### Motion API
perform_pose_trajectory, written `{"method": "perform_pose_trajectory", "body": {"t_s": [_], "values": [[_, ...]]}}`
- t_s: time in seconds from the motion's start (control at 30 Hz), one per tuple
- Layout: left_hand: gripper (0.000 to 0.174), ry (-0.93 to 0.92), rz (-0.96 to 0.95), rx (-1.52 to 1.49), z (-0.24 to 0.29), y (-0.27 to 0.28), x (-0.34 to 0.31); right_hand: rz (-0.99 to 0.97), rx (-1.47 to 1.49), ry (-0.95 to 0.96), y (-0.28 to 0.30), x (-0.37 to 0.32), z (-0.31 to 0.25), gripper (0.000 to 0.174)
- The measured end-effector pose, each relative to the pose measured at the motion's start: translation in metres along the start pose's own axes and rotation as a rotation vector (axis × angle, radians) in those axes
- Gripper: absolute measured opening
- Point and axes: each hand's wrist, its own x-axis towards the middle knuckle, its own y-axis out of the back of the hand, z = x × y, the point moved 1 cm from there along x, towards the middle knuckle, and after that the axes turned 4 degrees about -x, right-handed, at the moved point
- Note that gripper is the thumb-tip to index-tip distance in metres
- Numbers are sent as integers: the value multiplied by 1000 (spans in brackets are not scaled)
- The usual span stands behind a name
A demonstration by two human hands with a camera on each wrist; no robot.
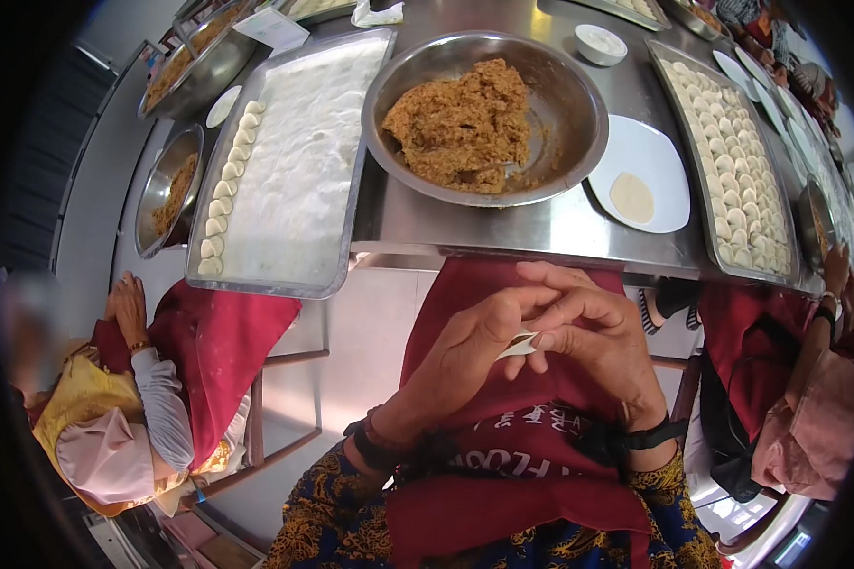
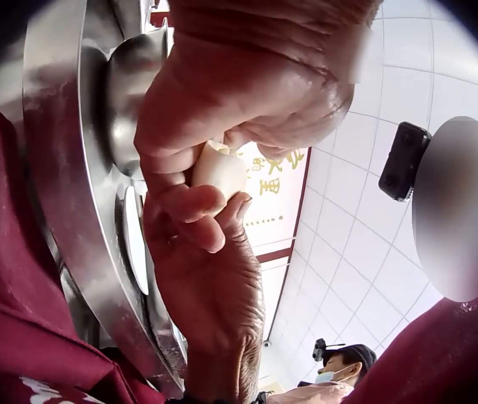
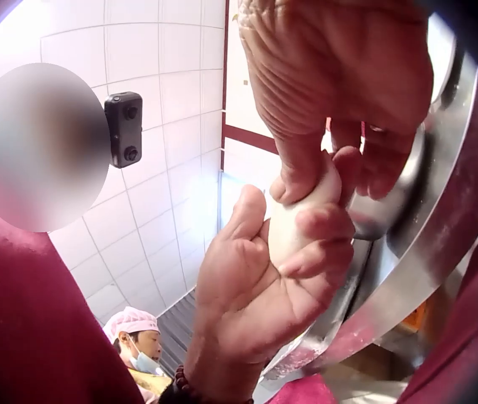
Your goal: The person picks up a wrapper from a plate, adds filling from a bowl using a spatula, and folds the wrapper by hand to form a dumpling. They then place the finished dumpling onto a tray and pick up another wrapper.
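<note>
A pale dumpling (image 1: pixel 518 346) is held between both hands above the apron, in front of the table edge. My left hand (image 1: pixel 465 343) cradles it with curled fingers, as the right wrist view shows, where the dumpling (image 3: pixel 293 225) lies along the palm side. From the other side my right hand (image 1: pixel 598 337) pinches its edge between thumb and fingers. Seen from the left wrist, the folded dough (image 2: pixel 222 172) has a smooth rounded side, and fingers of both hands overlap it. Any filling inside is hidden.
Ahead stands a steel bowl (image 1: pixel 579 171) of brown filling. Beside it is a white plate (image 1: pixel 669 161) with one round wrapper (image 1: pixel 632 197). A floured tray (image 1: pixel 304 190) holds a row of dumplings at left; another tray (image 1: pixel 657 71) of dumplings lies right. People sit on both sides.
</note>
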Motion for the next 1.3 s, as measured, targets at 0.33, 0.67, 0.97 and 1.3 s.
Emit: {"method": "perform_pose_trajectory", "body": {"t_s": [0.33,0.67,0.97,1.3], "values": [[80,34,38,-727,-4,-3,5,150,-244,150,2,5,10,14],[72,114,48,-465,4,2,1,107,-325,75,-5,7,6,15],[77,156,47,-375,6,4,2,63,-340,132,-4,5,12,16],[73,139,111,-1141,-23,-7,17,119,-423,238,-6,7,20,16]]}}
